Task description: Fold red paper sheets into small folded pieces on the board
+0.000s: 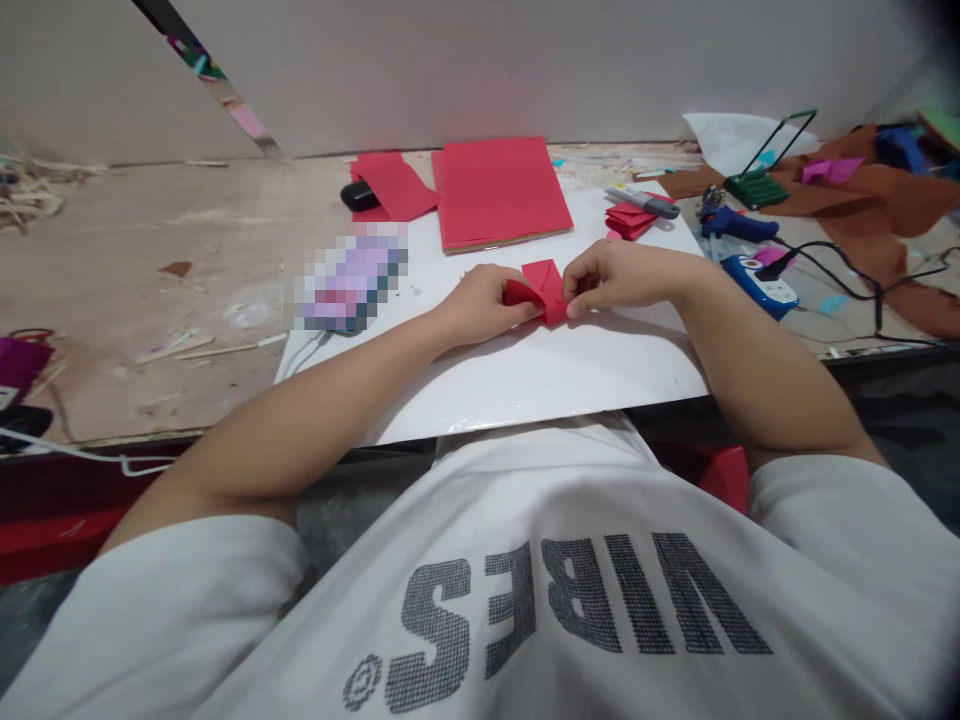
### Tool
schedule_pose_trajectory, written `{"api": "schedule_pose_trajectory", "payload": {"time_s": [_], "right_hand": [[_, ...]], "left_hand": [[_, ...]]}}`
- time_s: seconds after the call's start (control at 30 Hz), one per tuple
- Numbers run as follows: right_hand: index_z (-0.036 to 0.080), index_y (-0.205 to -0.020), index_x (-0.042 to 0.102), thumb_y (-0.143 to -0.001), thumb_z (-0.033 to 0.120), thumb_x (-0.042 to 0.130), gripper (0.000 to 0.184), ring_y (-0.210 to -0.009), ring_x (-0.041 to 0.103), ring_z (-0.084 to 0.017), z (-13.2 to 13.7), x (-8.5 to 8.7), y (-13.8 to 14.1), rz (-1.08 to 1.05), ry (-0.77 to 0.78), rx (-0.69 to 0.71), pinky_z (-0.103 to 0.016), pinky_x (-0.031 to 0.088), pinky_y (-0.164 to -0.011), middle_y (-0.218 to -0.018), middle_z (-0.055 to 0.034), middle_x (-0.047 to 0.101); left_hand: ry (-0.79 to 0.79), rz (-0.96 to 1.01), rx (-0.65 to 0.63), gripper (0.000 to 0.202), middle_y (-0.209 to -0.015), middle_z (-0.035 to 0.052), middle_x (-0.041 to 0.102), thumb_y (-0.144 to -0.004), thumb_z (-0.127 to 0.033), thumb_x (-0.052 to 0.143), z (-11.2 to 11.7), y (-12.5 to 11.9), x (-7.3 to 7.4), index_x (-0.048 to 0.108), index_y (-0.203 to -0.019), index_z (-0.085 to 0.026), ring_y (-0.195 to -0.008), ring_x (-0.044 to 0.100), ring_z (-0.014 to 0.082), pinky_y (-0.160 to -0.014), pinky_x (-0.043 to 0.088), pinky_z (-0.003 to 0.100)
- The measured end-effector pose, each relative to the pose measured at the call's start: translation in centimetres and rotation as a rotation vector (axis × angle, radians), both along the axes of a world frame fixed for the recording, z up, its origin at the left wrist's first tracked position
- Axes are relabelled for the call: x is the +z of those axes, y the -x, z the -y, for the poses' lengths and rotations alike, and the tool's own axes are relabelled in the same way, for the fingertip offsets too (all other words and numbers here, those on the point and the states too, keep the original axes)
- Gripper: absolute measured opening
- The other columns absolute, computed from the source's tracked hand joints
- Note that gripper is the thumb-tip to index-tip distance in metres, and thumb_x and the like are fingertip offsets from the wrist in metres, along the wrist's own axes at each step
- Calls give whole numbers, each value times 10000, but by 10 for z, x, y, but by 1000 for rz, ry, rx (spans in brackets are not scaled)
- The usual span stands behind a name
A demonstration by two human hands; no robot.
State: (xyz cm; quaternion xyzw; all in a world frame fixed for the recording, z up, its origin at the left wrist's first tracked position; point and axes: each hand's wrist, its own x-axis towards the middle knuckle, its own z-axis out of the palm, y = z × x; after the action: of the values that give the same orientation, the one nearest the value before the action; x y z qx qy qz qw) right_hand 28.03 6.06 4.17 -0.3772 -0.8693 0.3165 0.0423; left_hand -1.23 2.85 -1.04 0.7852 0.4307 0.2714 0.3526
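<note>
A small folded piece of red paper [553,292] lies on the white board [517,385] in front of me, creased along its top part. My left hand [487,305] pinches a flap on its left side, which stands raised off the rest. At the right edge my right hand [609,275] grips the paper between thumb and fingers, with the fingertips close together. Behind my hands rests a stack of red paper sheets [506,190]. Beyond my right hand, a grey utility knife [645,200] lies on several small folded red papers [628,222].
A blurred-out phone [349,285] with a white cable lies left on the board. Cut red paper [397,185] covers part of a black object [360,195]. To the right are a blue glue gun [739,224], a blue power socket [761,285], cables and brown paper [900,210].
</note>
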Motion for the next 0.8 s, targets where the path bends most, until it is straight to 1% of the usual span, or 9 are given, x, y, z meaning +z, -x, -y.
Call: {"api": "schedule_pose_trajectory", "payload": {"time_s": [0.1, 0.2, 0.3, 0.4, 0.5, 0.7, 0.8], "right_hand": [[274, -961, 935, -988, 758, 975, 486, -886, 783, -245, -2, -2, 0, -10, -7, 3, -393, 555, -787, -951, -39, 905], [277, -967, 949, -968, 785, 981, 509, -862, 781, -241, -3, -3, 0, -24, 8, 5, -392, 554, -775, -925, -35, 902], [281, -959, 954, -961, 746, 986, 467, -856, 770, -241, -4, -4, 0, -34, 9, -3, -394, 544, -769, -912, -31, 898], [287, -945, 951, -965, 709, 981, 423, -859, 760, -241, -5, -5, 0, -28, -3, -9, -392, 532, -770, -904, -22, 893], [286, -940, 947, -962, 698, 988, 414, -871, 762, -246, -5, -5, 1, 0, 0, -27, -399, 531, -786, -911, -25, 890], [268, -903, 915, -953, 698, 980, 438, -886, 738, -254, -5, -5, 4, 46, 10, -53, -409, 517, -809, -908, -39, 867], [259, -904, 895, -943, 716, 978, 466, -893, 722, -255, -3, -1, 5, 97, 28, -78, -409, 505, -822, -914, -43, 856]], "left_hand": [[83, 95, -5, 164, -765, 34, 781, -920, -341, 834, 0, -1, 0, 901, -854, -206, -701, 651, 193, -688, 467, 363], [125, 138, -10, 140, -818, 41, 806, -912, -324, 835, 0, -1, 0, 900, -873, -206, -739, 690, 202, -709, 503, 366], [155, 65, 46, 136, -799, 34, 808, -874, -340, 878, -1, -1, 1, 880, -868, -204, -747, 708, 213, -699, 508, 361], [140, 15, 95, 191, -755, 27, 795, -845, -375, 921, -3, -2, 2, 847, -820, -201, -719, 684, 212, -662, 488, 355], [112, -1, 108, 224, -744, 27, 786, -822, -383, 955, -6, -2, 2, 827, -789, -203, -698, 657, 205, -647, 471, 358], [104, -19, 112, 246, -755, 36, 771, -820, -385, 967, -10, -2, -1, 802, -789, -206, -712, 636, 212, -667, 452, 378], [101, -56, 128, 289, -739, 24, 717, -813, -391, 970, -11, -4, -1, 746, -771, -213, -711, 593, 201, -683, 421, 379]]}}
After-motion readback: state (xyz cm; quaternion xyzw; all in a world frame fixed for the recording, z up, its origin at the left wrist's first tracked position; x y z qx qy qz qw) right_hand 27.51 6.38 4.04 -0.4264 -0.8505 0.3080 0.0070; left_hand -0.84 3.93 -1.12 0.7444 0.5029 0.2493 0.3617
